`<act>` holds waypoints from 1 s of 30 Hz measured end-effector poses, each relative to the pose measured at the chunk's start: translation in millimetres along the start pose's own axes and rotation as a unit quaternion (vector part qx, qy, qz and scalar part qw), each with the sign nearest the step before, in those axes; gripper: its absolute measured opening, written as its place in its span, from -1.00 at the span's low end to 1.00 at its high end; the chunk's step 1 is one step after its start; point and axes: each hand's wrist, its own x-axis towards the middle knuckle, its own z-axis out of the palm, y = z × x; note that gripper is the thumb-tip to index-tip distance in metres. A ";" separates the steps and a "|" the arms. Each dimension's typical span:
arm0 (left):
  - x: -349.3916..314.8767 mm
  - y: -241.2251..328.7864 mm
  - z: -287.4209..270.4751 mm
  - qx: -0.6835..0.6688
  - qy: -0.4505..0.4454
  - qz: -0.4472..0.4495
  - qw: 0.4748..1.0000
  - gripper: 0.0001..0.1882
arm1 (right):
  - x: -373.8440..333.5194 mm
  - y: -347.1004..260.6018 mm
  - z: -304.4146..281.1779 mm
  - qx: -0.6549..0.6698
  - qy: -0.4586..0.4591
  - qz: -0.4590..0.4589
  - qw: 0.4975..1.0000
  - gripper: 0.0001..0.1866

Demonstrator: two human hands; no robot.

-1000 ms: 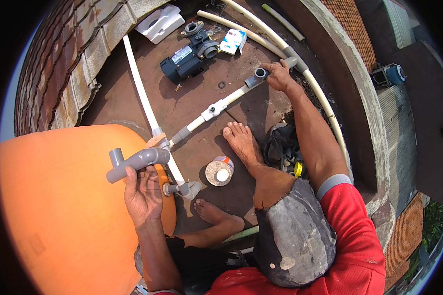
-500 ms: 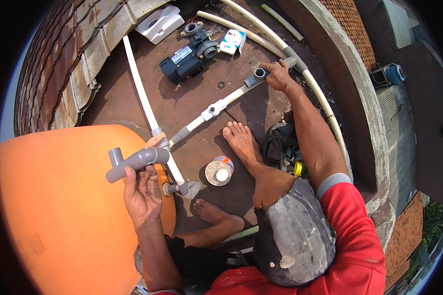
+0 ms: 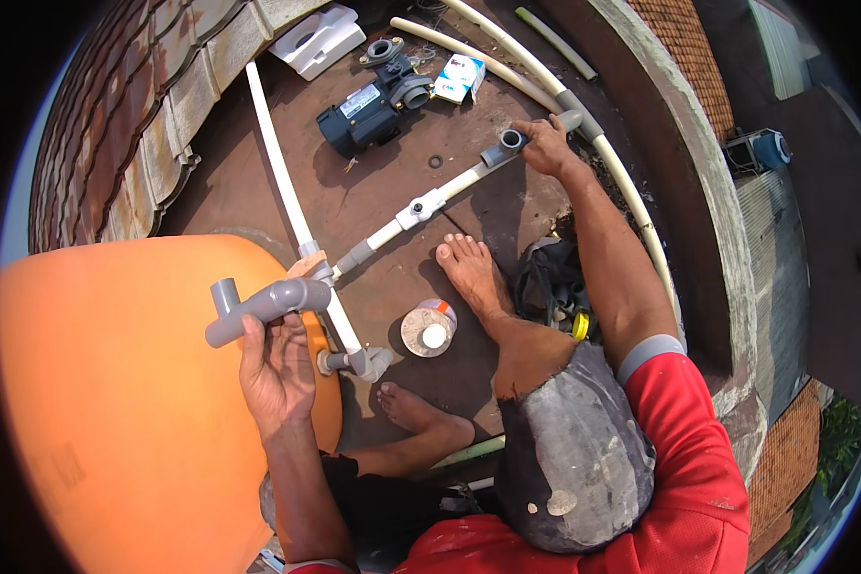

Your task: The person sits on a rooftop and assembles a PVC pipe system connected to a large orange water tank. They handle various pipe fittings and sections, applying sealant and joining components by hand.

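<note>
My left hand [image 3: 279, 373] holds up a grey pipe fitting [image 3: 263, 304], a tee joined to an elbow, in front of the orange tank [image 3: 115, 364]. Its thumb presses the near side, with the fingers curled beneath. Farther off, my right hand [image 3: 548, 148] grips the far end of a white pipe run [image 3: 459, 184], beside a grey tee [image 3: 503, 148] whose round opening faces up. A white valve [image 3: 419, 209] sits midway along that run. The run's near end meets another white pipe [image 3: 282, 172] by the tank. Below the valve stands a round can [image 3: 423, 337] with a white cap.
A dark blue water pump [image 3: 359, 120] lies at the back, near a small box [image 3: 460, 77] and white foam packing [image 3: 320, 43]. Curved pipes [image 3: 631, 191] follow the low wall [image 3: 713, 182] on the right. A black bag [image 3: 545, 277] lies by my foot [image 3: 471, 271].
The view has shifted slightly. Both hands keep their holds, and the fitting in my left hand has risen a little.
</note>
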 end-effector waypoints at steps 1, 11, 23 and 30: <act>0.7 -1.9 1.1 0.003 0.002 0.003 1.000 -0.63 | -0.3 2.2 -1.0 -0.001 0.002 0.002 1.000 -0.44; -5.0 -3.0 9.7 0.044 0.041 0.043 0.997 -0.60 | -57.9 -41.1 -11.8 0.155 0.036 -0.048 0.986 -0.61; 0.9 -12.0 4.5 0.026 -0.015 0.036 0.999 -0.63 | -132.2 -28.3 52.9 -0.077 -0.057 -0.012 0.995 -0.57; 0.3 -12.4 4.9 0.028 -0.002 0.045 0.999 -0.64 | -138.1 -28.3 50.6 -0.096 -0.058 -0.004 0.994 -0.55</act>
